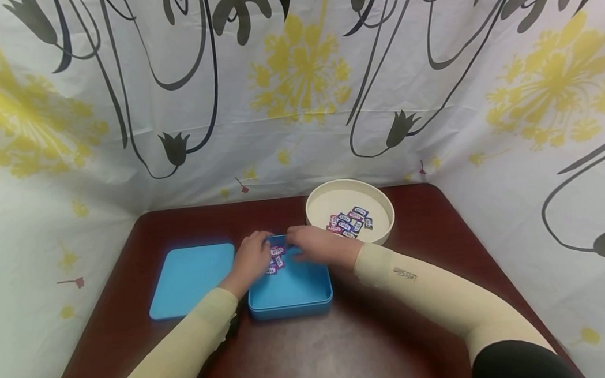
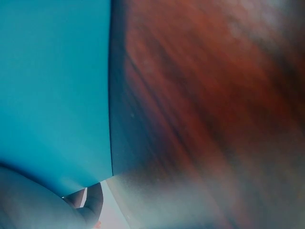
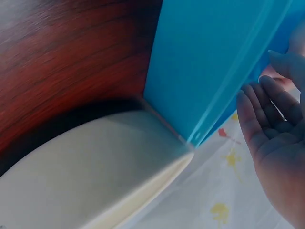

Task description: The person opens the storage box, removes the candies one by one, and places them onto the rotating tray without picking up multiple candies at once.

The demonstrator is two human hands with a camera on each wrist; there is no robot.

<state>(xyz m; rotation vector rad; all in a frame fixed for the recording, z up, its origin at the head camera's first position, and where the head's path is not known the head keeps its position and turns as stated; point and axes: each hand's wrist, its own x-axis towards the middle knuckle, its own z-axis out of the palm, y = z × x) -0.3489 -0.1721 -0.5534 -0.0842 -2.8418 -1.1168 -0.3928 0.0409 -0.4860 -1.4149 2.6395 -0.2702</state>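
Observation:
A blue rectangular box (image 1: 290, 291) stands on the table with several small pink and purple printed packets (image 1: 278, 261) in its far left part. My left hand (image 1: 249, 260) reaches over the left rim, its fingers bent down near those packets; its fingertips are hidden. From the right, my right hand (image 1: 320, 246) reaches over the far right corner. In the right wrist view its fingers (image 3: 257, 112) are loosely curved, with the thumb apart from them. The left wrist view shows the box's blue side (image 2: 52, 90) and part of the left hand (image 2: 40, 205).
Behind the right forearm stands a round cream tray (image 1: 318, 202) with several pink and dark blue packets (image 1: 347, 223). A flat blue lid (image 1: 189, 280) lies left of the box. Patterned white sheeting (image 1: 258, 151) hangs around the dark wooden table (image 1: 364, 347).

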